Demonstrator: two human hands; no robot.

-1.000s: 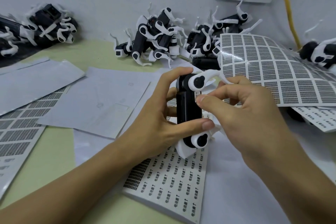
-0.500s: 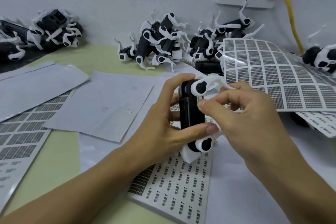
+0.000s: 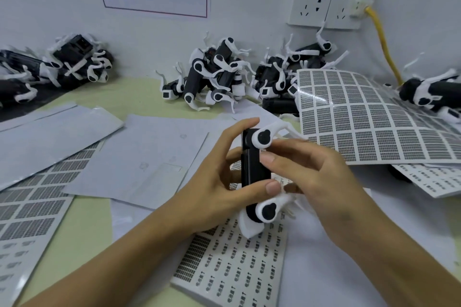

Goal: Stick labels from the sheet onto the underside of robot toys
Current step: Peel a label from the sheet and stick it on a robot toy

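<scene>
Now my left hand (image 3: 214,189) grips the robot toy (image 3: 257,172) upright above the small label sheet (image 3: 232,269), thumb and fingers curled round its black body. My right hand (image 3: 311,177) pinches at the toy's far side, fingertips tucked closer in than a second ago. The label itself is hidden, so I judge it is being pressed onto the underside.

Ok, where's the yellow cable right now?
In the head view, the yellow cable is at the upper right, running down the wall from the socket toward the curled label sheet.
</scene>
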